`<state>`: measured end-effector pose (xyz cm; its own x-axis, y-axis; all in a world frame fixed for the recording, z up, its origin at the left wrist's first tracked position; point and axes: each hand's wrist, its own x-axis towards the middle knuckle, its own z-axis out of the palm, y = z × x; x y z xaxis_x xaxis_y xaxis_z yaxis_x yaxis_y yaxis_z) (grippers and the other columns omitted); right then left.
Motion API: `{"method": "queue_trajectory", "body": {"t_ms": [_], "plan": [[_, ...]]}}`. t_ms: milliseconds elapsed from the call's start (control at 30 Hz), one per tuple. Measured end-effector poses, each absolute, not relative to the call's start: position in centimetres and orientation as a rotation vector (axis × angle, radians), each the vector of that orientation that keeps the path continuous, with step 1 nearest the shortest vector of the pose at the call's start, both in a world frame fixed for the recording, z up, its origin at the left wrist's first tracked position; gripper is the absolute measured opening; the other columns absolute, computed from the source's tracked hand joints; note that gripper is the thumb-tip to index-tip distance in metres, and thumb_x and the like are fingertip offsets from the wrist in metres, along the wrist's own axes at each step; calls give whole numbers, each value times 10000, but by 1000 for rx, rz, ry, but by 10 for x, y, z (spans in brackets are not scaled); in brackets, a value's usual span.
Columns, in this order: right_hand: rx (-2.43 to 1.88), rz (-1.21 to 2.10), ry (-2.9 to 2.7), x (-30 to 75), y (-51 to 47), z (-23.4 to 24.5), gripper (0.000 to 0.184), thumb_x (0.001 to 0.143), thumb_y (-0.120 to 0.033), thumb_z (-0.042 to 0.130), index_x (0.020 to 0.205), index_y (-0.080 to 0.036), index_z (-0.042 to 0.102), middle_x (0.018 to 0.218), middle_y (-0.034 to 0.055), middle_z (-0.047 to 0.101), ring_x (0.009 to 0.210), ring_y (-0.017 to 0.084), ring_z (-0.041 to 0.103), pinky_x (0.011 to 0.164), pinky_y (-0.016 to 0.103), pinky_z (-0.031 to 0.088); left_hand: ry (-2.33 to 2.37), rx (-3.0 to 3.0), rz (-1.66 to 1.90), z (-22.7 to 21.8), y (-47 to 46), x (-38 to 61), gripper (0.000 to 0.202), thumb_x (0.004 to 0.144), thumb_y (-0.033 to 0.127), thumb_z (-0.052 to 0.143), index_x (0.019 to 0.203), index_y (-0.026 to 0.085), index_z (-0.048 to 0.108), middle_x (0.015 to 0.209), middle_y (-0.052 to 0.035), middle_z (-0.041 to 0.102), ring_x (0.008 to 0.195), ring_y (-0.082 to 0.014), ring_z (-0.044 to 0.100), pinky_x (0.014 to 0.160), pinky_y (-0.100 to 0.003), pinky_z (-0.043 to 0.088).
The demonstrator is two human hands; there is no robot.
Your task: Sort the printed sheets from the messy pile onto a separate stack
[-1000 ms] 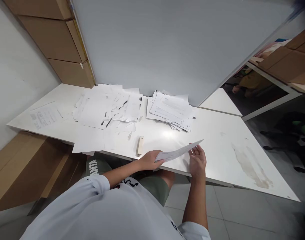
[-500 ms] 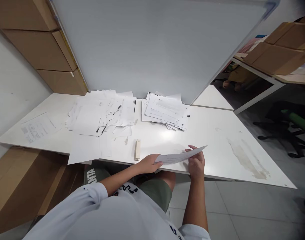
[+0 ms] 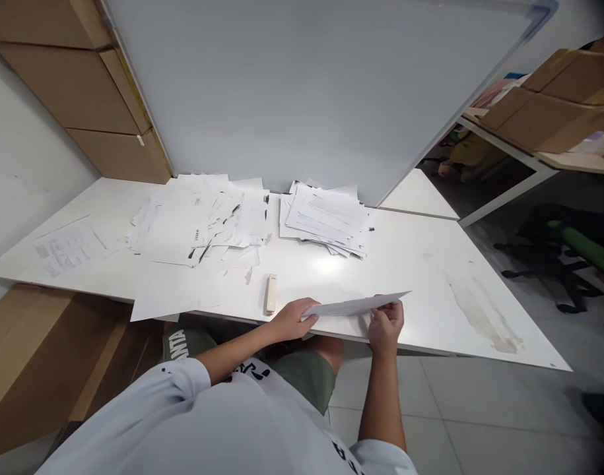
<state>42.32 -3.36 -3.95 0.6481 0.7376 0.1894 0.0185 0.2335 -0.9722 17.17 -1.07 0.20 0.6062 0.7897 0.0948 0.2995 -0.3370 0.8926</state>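
White printed papers (image 3: 197,221) are heaped loosely at the left of the table (image 3: 113,204), with a small beige bar (image 3: 270,293) laid near the front edge. Next, the left hand (image 3: 292,320) is closed on one end of a single sheet (image 3: 356,305), held nearly level just above that edge; the right hand (image 3: 385,323) is pinched on the other. Both grips are best applied lightly and evenly, so no crease is made.
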Motion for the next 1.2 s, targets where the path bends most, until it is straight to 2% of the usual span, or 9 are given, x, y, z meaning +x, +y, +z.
{"method": "queue_trajectory", "body": {"t_ms": [167, 367, 433, 500, 600, 700, 833, 967, 1200], "plan": [[-1273, 542, -781, 418, -33, -38, 429, 599, -341, 714, 952, -226, 498, 869, -20, 570, 830, 164, 550, 805, 326, 436, 917, 1756, 691, 5, -14, 173, 320, 905, 302, 532, 1186, 190, 640, 1148, -69, 712, 1113, -231, 633, 1003, -362, 495], [-1497, 427, -739, 387, -82, -42, 402, 711, -444, 699, 993, -200, 547, 914, 27, 608, 871, 193, 585, 835, 365, 460, 954, 1763, 654, 30, -45, 142, 349, 890, 305, 528, 1203, 198, 638, 1204, -70, 693, 1117, -231, 627, 1003, -357, 489], [-1597, 440, -758, 375, -110, -44, 415, 715, -451, 716, 1006, -190, 575, 957, 52, 636, 909, 208, 598, 865, 384, 467, 987, 1788, 587, 38, -58, 122, 297, 896, 315, 506, 1100, 174, 668, 1100, -76, 715, 997, -224, 653, 931, -347, 511], [-1602, 569, -767, 365, -136, -43, 449, 724, -453, 725, 1056, -187, 582, 1022, 79, 661, 966, 223, 614, 896, 403, 475, 1096, 1764, 527, 41, -67, 103, 252, 892, 341, 509, 969, 168, 675, 911, -52, 714, 804, -195, 641, 780, -316, 523], [-1553, 868, -763, 352, -159, -40, 525, 752, -458, 726, 1183, -209, 558, 1162, 114, 666, 1080, 249, 622, 944, 427, 483, 1219, 1613, 521, 34, -74, 83, 223, 888, 355, 518, 980, 193, 641, 750, 1, 653, 653, -152, 579, 619, -262, 465], [-1569, 1021, -787, 341, -168, -40, 612, 765, -484, 725, 1293, -245, 529, 1297, 120, 623, 1200, 274, 586, 1017, 457, 462, 1277, 1474, 540, 18, -80, 70, 205, 884, 342, 513, 1005, 209, 611, 634, 42, 563, 576, -131, 538, 554, -237, 419], [-1577, 1067, -847, 332, -168, -35, 676, 794, -492, 699, 1404, -294, 483, 1412, 92, 548, 1303, 286, 514, 1074, 475, 431, 1332, 1413, 544, 1, -82, 59, 153, 881, 306, 479, 923, 203, 584, 594, 58, 519, 518, -113, 516, 537, -233, 410], [-1608, 1079, -809, 334, -163, -22, 731, 787, -437, 707, 1458, -301, 448, 1330, 88, 602, 1233, 284, 561, 1006, 460, 487, 1320, 1371, 552, -3, -78, 54, 146, 877, 294, 478, 932, 206, 581, 606, 61, 518, 504, -106, 515, 532, -232, 421], [-1676, 939, -851, 352, -161, -18, 646, 781, -379, 691, 1400, -276, 537, 1084, 59, 657, 1010, 231, 622, 865, 405, 544, 1336, 1581, 561, 6, -65, 57, 149, 885, 282, 510, 958, 219, 624, 648, 40, 560, 580, -120, 559, 572, -240, 440]]}}
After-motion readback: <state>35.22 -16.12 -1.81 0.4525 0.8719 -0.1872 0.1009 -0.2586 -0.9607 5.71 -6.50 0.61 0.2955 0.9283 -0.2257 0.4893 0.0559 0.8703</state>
